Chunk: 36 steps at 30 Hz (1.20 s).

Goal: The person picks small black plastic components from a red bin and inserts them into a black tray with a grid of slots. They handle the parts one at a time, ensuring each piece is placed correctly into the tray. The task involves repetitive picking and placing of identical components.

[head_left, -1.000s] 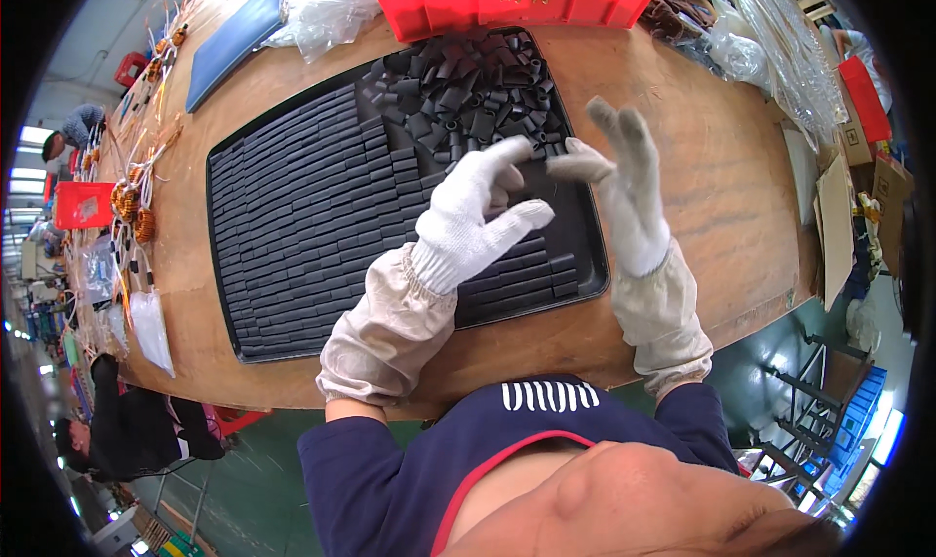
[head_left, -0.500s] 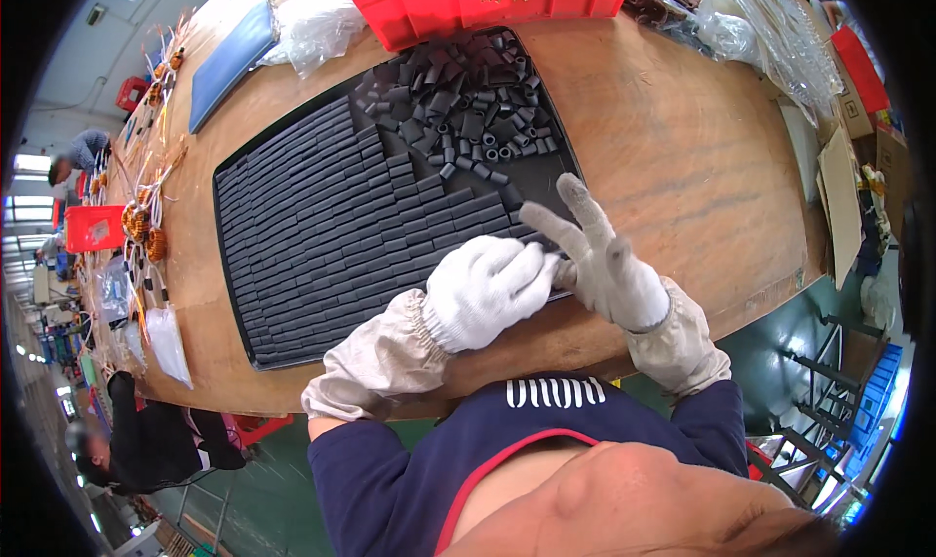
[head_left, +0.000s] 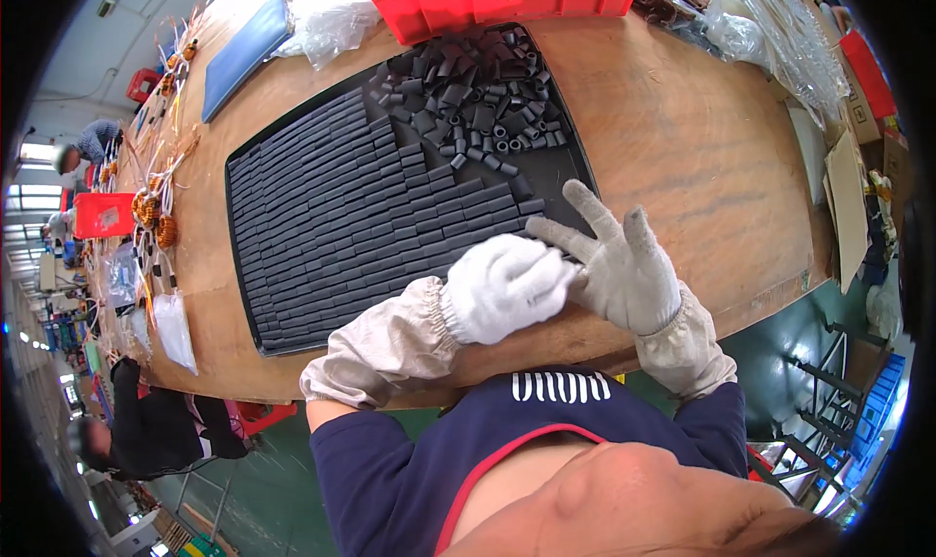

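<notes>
Both of my hands wear white knitted gloves and meet just past the near right corner of a black tray [head_left: 255, 325]. My left hand [head_left: 509, 290] is closed, its fingertips pressed against the lower fingers of my right glove. Whatever lies in that pinch is hidden. My right hand [head_left: 634, 279] is partly spread, with several fingers stretched out. In the tray, short black tubes [head_left: 361, 226] lie end to end in tight rows over the left and near part. A heap of loose black tubes [head_left: 478, 89] fills its far right part.
A red plastic bin [head_left: 507, 1] stands behind the tray. A blue folder [head_left: 246, 58] and clear plastic bags [head_left: 331, 21] lie at the far left. Wired copper coils [head_left: 156, 221] line the left edge. Cardboard [head_left: 844, 206] stands at the right; other people are at left.
The view has shifted slightly, so the tray and table appear a little farther right and up. My hands stay together, now slightly nearer to me, with the right fingers still spread.
</notes>
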Tool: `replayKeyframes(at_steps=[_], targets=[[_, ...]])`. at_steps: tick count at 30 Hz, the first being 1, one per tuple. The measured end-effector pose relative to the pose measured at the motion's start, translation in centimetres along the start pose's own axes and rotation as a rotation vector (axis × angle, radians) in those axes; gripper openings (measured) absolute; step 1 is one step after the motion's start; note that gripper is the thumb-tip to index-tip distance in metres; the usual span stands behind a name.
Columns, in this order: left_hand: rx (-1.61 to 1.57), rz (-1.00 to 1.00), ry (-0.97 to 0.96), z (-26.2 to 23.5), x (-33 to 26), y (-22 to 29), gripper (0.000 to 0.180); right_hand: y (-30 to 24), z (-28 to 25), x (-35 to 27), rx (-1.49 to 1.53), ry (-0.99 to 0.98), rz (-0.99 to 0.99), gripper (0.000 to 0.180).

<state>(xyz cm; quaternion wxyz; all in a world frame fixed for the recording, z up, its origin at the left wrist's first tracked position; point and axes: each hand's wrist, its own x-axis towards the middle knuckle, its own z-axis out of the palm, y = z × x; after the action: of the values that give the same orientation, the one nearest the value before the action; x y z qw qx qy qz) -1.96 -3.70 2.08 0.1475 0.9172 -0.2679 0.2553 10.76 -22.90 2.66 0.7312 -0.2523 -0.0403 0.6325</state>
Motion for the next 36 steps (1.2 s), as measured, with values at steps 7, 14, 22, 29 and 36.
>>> replayKeyframes(at_steps=[7, 14, 22, 29, 36], targets=[[-0.149, -0.137, -0.084, -0.5, 0.2, 3.2, 0.028, 1.0, -0.6, -1.6, 0.061, -0.101, 0.135, 0.087], [-0.168, -0.201, -0.367, -0.8, -0.6, 3.5, 0.03, 2.3, -0.6, -2.0, -0.1, -0.075, 0.118, 0.091], [-0.328, -0.365, -0.284, 0.0, -0.4, 3.5, 0.028, 2.4, 0.2, -1.9, -0.241, -0.117, 0.058, 0.103], [-0.424, -0.521, -0.331, 0.1, -0.3, 1.3, 0.026, 3.3, -0.8, -2.5, -0.855, -0.213, -0.233, 0.108], [-0.492, -0.627, -0.422, 1.1, -1.8, 2.5, 0.02, 1.1, 0.3, -2.0, -1.727, -0.5, -0.521, 0.094]])
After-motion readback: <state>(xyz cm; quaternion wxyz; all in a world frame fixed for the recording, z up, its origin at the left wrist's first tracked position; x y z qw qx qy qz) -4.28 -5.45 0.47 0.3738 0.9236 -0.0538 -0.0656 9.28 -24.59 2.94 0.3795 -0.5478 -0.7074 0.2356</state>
